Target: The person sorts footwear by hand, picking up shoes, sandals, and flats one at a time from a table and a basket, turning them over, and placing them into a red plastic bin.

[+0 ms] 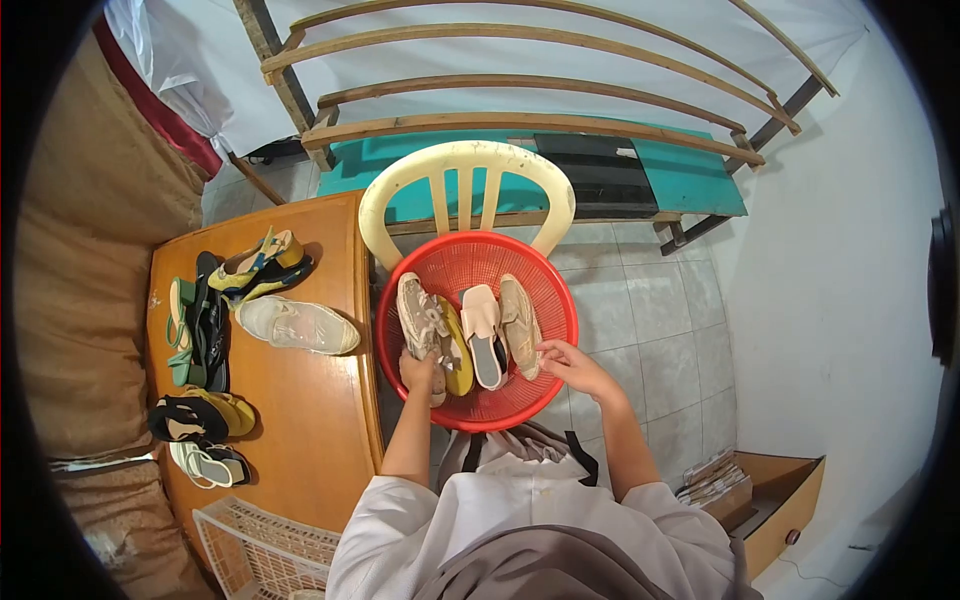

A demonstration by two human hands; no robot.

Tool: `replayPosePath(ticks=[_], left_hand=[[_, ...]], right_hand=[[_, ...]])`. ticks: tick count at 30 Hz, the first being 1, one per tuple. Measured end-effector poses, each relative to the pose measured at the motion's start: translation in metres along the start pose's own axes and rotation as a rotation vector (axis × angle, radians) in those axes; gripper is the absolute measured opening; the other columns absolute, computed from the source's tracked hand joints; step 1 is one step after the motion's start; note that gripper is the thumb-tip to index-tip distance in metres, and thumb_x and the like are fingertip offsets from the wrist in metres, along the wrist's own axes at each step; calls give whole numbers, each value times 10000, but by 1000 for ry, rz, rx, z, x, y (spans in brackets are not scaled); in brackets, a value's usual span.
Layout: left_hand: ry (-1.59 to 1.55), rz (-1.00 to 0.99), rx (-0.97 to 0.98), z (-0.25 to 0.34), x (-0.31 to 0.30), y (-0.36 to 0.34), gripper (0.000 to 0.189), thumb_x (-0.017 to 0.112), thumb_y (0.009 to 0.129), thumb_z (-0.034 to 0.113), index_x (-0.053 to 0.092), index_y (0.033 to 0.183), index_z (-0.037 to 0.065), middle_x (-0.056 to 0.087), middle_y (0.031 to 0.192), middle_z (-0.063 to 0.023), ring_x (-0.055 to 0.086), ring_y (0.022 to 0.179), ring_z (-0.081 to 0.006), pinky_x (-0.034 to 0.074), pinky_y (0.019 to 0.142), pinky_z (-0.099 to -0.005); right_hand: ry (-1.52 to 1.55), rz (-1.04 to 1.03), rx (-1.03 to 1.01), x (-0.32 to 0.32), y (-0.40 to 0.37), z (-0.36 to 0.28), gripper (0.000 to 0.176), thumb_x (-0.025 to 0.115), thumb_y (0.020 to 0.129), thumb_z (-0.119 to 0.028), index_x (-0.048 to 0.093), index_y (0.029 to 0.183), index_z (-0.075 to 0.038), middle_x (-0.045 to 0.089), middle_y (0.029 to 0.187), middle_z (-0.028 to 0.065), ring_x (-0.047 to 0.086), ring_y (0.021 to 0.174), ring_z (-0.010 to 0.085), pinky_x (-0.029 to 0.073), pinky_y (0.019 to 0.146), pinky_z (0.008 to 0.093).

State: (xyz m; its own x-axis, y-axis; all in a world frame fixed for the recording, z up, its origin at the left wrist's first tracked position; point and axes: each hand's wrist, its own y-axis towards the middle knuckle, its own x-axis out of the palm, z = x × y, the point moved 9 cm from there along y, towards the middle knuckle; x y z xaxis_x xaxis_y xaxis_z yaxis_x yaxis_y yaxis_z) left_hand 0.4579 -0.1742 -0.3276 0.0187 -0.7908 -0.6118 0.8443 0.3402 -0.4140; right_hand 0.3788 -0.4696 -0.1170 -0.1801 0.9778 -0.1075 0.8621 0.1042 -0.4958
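A red plastic basket (545, 400) rests on a cream plastic chair (466, 165) in front of me. Several shoes lie in it: a worn beige sneaker (417, 310), a yellow shoe (458, 352), a pink slip-on (482, 322) and a second beige sneaker (518, 318). My left hand (418, 372) grips the heel end of the worn beige sneaker at the basket's left. My right hand (570, 364) touches the near end of the second beige sneaker, fingers curled on it.
A wooden table (310, 420) stands to my left with a white sneaker (296, 325), yellow heeled sandals (262, 262), green sandals (186, 330) and other footwear on it. A white basket (260, 555) sits at its near end. An open wooden drawer (760, 500) is at right.
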Motion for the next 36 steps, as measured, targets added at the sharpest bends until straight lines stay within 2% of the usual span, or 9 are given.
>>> replayPosePath(ticks=[4, 5, 9, 12, 16, 21, 29, 32, 36], left_hand=[[39, 121, 154, 63, -38, -34, 731, 709, 640, 288, 391, 1269, 99, 511, 1115, -158, 518, 989, -342, 422, 833, -404], [77, 144, 205, 65, -35, -27, 714, 698, 639, 240, 390, 1279, 169, 513, 1125, -102, 517, 987, -322, 406, 831, -433], [312, 137, 389, 127, -43, -29, 765, 706, 582, 144, 393, 1270, 266, 506, 1147, -13, 478, 1043, -232, 352, 851, -461], [488, 114, 584, 175, -35, -28, 745, 713, 590, 142, 409, 1256, 282, 522, 1117, -21, 479, 1039, -243, 366, 836, -481], [602, 48, 686, 209, -1, -5, 694, 714, 575, 121, 469, 1204, 281, 515, 1090, -10, 453, 1052, -229, 322, 871, -478], [673, -217, 643, 217, 40, 20, 626, 709, 597, 157, 504, 1175, 281, 487, 1129, -48, 420, 1094, -247, 250, 948, -532], [640, -370, 643, 205, 75, 63, 697, 761, 561, 285, 480, 1199, 303, 482, 1185, -40, 395, 1146, -257, 160, 990, -582], [574, -353, 685, 200, 81, 77, 732, 767, 543, 293, 471, 1213, 282, 476, 1218, -39, 379, 1171, -280, 187, 970, -590], [570, -287, 625, 186, 80, 87, 671, 710, 627, 208, 439, 1238, 271, 431, 1276, -42, 330, 1231, -262, 202, 985, -570]], right_hand=[[16, -7, -27, -2, 5, 8, 329, 561, 847, -195, 493, 1138, -58, 549, 901, 35, 519, 887, 117, 409, 785, 248], [26, -12, -39, -2, 6, 11, 328, 559, 848, -194, 493, 1139, -60, 549, 903, 37, 519, 888, 119, 408, 787, 248], [21, 18, -37, -5, 6, 15, 322, 554, 851, -194, 495, 1139, -64, 545, 915, 45, 517, 894, 131, 404, 793, 251], [31, 42, -19, -9, 2, 15, 321, 553, 851, -197, 495, 1137, -61, 544, 924, 50, 515, 899, 135, 404, 799, 256], [36, 67, -20, -12, 1, 14, 317, 555, 849, -194, 497, 1131, -61, 547, 914, 52, 521, 891, 134, 411, 797, 259], [7, 111, -131, -10, 6, -1, 287, 574, 824, -142, 526, 1096, -63, 579, 876, 60, 570, 837, 141, 450, 748, 259], [-137, 232, -235, -12, 31, -16, 192, 589, 796, -110, 595, 978, -49, 614, 864, 88, 593, 795, 162, 469, 708, 273], [-154, 231, -202, -10, 40, -15, 184, 584, 797, -95, 594, 973, -42, 619, 876, 89, 599, 790, 165, 476, 715, 277], [-152, 223, -205, -6, 44, -17, 184, 575, 795, -75, 587, 971, -22, 623, 893, 92, 609, 795, 169, 483, 726, 279]])
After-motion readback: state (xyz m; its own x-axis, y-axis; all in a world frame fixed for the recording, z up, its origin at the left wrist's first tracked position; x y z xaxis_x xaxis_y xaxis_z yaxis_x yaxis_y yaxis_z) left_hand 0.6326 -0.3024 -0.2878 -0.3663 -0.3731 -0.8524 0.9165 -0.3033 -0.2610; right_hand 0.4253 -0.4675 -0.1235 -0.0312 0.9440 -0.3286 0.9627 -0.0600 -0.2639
